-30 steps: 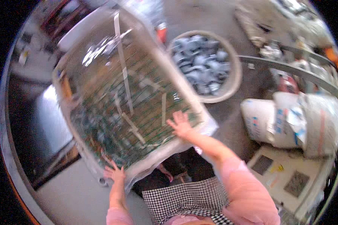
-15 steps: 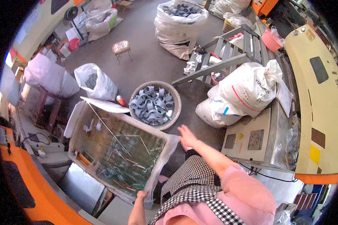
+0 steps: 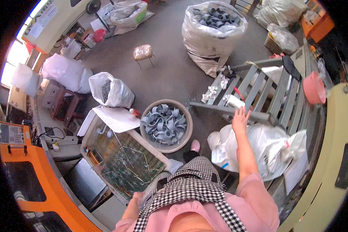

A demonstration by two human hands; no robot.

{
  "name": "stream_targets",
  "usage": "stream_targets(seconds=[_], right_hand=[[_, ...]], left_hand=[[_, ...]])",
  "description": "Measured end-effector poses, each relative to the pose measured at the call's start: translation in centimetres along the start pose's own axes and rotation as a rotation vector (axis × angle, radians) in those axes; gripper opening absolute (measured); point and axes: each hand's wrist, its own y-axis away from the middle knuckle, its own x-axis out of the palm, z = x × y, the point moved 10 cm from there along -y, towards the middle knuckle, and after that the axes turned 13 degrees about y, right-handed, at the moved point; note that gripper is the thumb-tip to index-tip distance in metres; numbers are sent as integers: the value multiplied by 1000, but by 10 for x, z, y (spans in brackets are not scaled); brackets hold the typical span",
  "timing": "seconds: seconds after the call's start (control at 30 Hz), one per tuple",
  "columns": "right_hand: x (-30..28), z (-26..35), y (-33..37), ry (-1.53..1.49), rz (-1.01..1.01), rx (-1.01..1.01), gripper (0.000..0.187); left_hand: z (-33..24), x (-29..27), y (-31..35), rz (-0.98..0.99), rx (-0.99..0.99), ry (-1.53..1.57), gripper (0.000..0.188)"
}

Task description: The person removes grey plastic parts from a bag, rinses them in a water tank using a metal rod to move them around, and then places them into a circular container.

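Note:
My right hand [image 3: 240, 120] reaches out over the near end of a grey slatted metal rack [image 3: 261, 91], its fingers spread and nothing held. Just beyond the fingertips lies a white roll-shaped thing [image 3: 234, 101], with a red-handled tool [image 3: 238, 92] close by. White sacks [image 3: 259, 149] lie beneath my right forearm. Low on the left, my left hand [image 3: 135, 199] is beside the near corner of a large tub [image 3: 109, 185] of murky water; its fingers are too small and partly hidden to read. Grey curved plastic pieces [image 3: 164, 123] fill a round basin [image 3: 188, 133] past the tub.
A big white sack [image 3: 205, 46] of grey rings stands at the back, with a small stool [image 3: 143, 54] to its left. White board [image 3: 118, 118] lies across the tub's far end. Orange machines [image 3: 38, 162] border the left; a pink bucket [image 3: 314, 88] sits at right.
My view has shifted toward the right. My right hand has gone from beside the tub's corner out to the rack. My left hand stays low near the tub's rim.

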Motion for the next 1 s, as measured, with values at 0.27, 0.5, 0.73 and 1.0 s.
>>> stream_targets(seconds=[0.27, 0.5, 0.73, 1.0], right_hand=[[40, -36, -24, 116, 151, -32, 36], [39, -35, -29, 103, 262, -33, 55], [65, -29, -96, -332, 502, 218, 63], [81, 126, -390, -504, 401, -46, 50]], left_hand=[[-93, -144, -9, -322, -356, 1099, 31], [-171, -196, -80, -251, 253, -169, 23], [-173, -304, -181, -65, 155, 243, 33], [-263, -631, -292, -392, -66, 512, 42]])
